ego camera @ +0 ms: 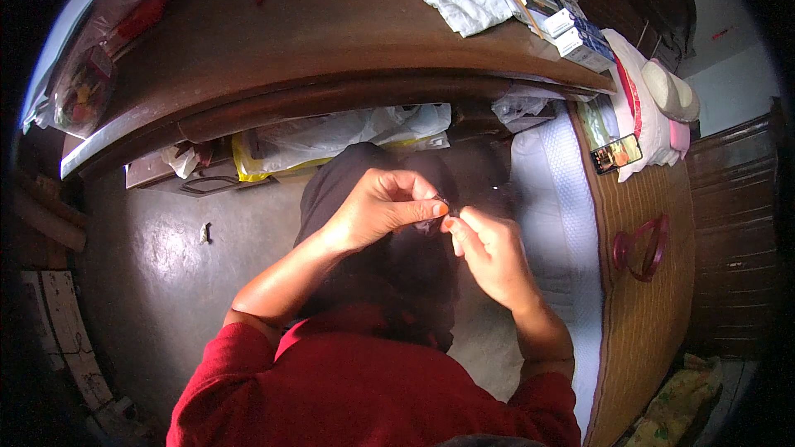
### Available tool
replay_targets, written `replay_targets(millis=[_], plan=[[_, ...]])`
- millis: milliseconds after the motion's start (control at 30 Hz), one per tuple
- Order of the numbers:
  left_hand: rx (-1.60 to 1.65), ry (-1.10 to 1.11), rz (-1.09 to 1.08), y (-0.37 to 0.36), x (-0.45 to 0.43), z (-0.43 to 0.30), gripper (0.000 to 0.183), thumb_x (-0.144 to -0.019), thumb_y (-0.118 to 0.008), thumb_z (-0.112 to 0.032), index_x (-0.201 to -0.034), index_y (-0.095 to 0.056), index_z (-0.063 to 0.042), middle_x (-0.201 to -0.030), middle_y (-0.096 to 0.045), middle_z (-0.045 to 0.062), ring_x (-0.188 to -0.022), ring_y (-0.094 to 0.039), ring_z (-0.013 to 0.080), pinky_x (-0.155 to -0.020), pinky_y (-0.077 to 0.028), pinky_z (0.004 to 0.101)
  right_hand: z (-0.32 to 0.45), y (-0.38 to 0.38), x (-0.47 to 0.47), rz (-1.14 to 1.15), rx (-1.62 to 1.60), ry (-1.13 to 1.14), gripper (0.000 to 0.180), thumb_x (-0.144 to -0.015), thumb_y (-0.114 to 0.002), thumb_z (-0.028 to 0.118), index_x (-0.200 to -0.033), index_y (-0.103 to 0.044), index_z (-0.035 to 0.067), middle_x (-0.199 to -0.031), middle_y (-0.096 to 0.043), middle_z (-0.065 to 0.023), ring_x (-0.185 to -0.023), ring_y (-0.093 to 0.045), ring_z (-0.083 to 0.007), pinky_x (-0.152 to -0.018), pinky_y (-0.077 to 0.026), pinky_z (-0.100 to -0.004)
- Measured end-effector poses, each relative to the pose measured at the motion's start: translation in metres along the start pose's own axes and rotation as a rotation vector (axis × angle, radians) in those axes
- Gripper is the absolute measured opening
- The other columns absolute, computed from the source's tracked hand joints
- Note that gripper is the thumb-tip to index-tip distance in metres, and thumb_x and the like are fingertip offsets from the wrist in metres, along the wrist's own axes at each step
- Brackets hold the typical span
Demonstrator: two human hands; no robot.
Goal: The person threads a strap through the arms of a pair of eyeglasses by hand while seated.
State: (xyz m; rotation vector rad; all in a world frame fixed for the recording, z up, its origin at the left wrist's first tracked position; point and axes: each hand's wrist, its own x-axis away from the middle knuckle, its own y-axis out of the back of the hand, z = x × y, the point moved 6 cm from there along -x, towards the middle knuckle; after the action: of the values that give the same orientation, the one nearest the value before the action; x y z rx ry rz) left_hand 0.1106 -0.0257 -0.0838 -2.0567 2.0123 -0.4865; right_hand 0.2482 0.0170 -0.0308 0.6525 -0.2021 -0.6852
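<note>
My left hand (380, 208) pinches a small dark item (440, 198) between thumb and fingers above my lap. What it is cannot be made out, as the fingertips cover most of it. Close against it on the right, my right hand (490, 248) has its thumb and forefinger pressed together on the same item's other side. The fingertips of both hands nearly touch. Below them lie my knees in dark trousers (338, 183).
A dark wooden table (310, 18) spans the front, with a white cloth (466, 6) and small boxes (584, 43) at right. To my right is a bed with a brown striped cover (646, 310), holding a phone (616, 154) and purple band (652, 251). A scrap (205, 233) lies on the floor.
</note>
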Motion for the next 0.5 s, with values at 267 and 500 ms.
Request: replay_targets(millis=[267, 500], plan=[[0.070, -0.233, -0.036, -0.014, 0.003, -0.002, 0.010, -0.088, -0.064, -0.008, -0.085, -0.064, 0.001, -0.078, -0.064, 0.001, -0.071, -0.056, 0.0047, -0.065, -0.046, 0.0206, 0.023, 0.000, 0.005, -0.318, 0.654, 0.262, 0.007, -0.085, -0.058, 0.009, -0.088, -0.059, 0.003, -0.070, -0.058, -0.0117, -0.060, -0.060, -0.0301, -0.053, -0.046, -0.0391], [0.001, -0.252, -0.255, -0.011, 0.001, 0.005, 0.005, -0.084, -0.067, -0.004, -0.084, -0.065, 0.000, -0.082, -0.065, 0.002, -0.073, -0.057, 0.0055, -0.064, -0.046, 0.0206, 0.018, -0.005, 0.000, -0.400, 0.822, 0.302, 0.017, -0.083, -0.059, 0.011, -0.099, -0.061, 0.006, -0.077, -0.058, -0.0060, -0.067, -0.059, -0.0215, -0.057, -0.048, -0.0325]])
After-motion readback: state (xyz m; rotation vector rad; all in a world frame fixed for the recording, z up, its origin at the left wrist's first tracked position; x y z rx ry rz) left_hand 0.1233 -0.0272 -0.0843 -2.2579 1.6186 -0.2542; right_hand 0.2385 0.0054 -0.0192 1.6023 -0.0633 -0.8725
